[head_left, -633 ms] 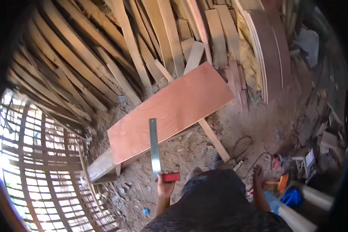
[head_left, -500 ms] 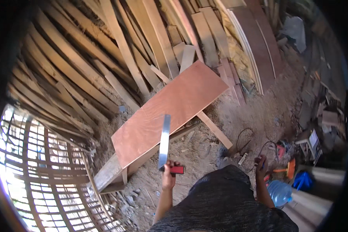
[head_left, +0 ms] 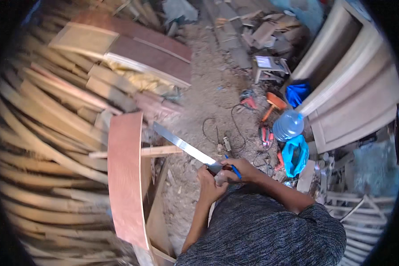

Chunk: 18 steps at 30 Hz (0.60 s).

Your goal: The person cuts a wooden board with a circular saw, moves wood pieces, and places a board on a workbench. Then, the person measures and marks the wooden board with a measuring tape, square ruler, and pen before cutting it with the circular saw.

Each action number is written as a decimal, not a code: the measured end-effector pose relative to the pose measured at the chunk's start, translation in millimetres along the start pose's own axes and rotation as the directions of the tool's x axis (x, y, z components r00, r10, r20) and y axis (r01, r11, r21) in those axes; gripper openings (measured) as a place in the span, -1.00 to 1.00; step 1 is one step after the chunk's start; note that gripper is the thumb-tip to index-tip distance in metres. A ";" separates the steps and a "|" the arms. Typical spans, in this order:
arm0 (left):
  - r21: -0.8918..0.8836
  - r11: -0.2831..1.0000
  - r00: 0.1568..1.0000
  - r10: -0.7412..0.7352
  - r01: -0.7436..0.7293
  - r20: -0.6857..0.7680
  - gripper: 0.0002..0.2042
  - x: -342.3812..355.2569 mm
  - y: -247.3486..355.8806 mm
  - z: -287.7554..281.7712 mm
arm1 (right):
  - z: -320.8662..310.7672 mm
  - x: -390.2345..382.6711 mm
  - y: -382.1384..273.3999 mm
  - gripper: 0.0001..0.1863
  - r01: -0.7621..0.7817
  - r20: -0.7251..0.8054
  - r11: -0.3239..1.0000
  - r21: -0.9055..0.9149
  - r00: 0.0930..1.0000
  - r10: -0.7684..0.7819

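A try square with a long steel blade [head_left: 186, 149] and a dark corner at its handle end points away to the upper left. My left hand [head_left: 210, 182] is closed round its handle. My right hand [head_left: 238, 170] meets the left at that end, fingers curled, with a slim blue pen [head_left: 236, 172] sticking out of them. Most of the handle is hidden by the fingers. To the left of the blade lies a reddish plywood board [head_left: 126, 181], raised on a wooden support [head_left: 159, 221]; the square is apart from it.
Long planks [head_left: 44, 195] fill the left side. Power tools [head_left: 266, 135] with cords, an orange brush-like tool [head_left: 275, 101], a large water bottle [head_left: 289, 126] and a turquoise bag [head_left: 296, 155] lie at right. A small stool [head_left: 270, 66] and wooden panels [head_left: 354, 102] stand beyond.
The view has swung right, so the board now appears at the left. My hands, apart before, have come together at the square's handle, and its blade has tilted to the left.
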<state>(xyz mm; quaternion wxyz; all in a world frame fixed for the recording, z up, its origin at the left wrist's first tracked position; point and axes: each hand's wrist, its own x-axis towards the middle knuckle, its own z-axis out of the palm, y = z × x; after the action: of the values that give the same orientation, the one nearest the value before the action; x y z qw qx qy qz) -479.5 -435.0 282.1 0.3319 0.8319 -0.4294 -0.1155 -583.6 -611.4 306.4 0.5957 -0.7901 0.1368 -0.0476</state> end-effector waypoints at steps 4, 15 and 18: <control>-0.086 0.986 0.971 0.158 -0.145 0.177 0.00 20.2 27.8 32.3 | -40.2 -38.0 23.5 -0.57 -0.003 -0.148 1.000 0.012 0.989 0.005; -0.177 0.932 0.821 0.362 -0.316 0.441 0.12 172.8 77.0 91.2 | -151.2 -35.5 121.0 -0.63 -0.125 -0.578 0.964 0.233 0.779 0.241; -0.196 0.955 0.877 0.284 -0.223 0.387 0.12 244.3 65.4 110.2 | -214.6 1.2 183.2 -0.61 -0.086 -0.707 0.961 0.262 0.661 0.252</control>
<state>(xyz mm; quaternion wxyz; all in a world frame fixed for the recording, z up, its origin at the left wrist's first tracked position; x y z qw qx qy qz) -426.2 -705.1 264.5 0.3060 0.6989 -0.5854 -0.2743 -662.8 -857.2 192.8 0.5707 -0.6218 0.4315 -0.3185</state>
